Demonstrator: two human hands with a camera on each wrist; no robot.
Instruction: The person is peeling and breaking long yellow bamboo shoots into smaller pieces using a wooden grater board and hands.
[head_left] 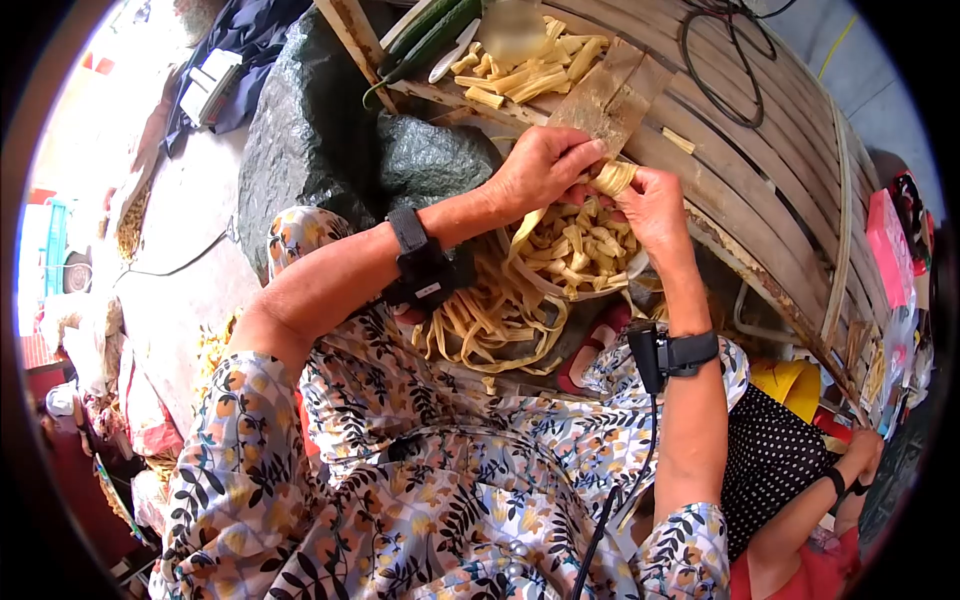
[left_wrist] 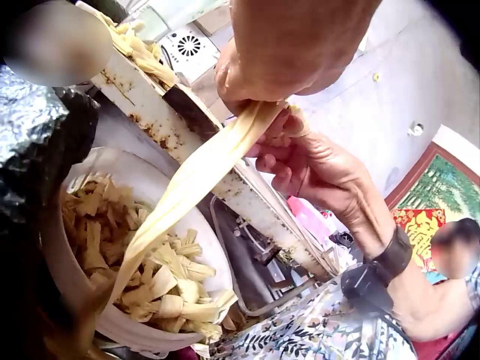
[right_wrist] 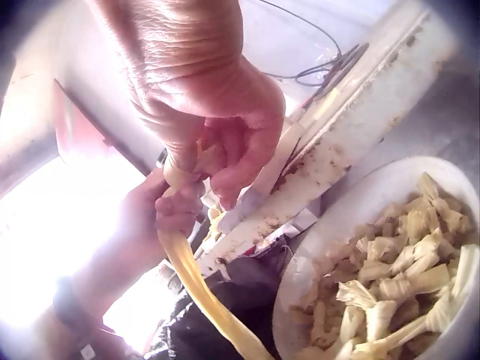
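Observation:
A long pale yellow strip (left_wrist: 199,169), folded flat and fibrous, runs from between the hands down toward the bucket. Its upper end is wrapped into a thick coil (head_left: 613,178) at the fingertips. My left hand (head_left: 548,172) pinches the strip on one side of the coil. On the other side, my right hand (head_left: 655,208) grips the coil with thumb and curled fingers. Below both hands, a white bucket (right_wrist: 289,315) holds many knotted yellow pieces (head_left: 575,245). Loose long strips (head_left: 490,320) lie beside the bucket, near the knees.
A slatted wooden bench (head_left: 770,190) with a rusty metal edge stands just beyond the hands. On it are a small board (head_left: 612,95), a pile of yellow pieces (head_left: 530,75), cucumbers (head_left: 430,38) and a black cable (head_left: 735,90). Dark plastic sacking (head_left: 310,140) is at left; another person's arm (head_left: 810,500) shows at right.

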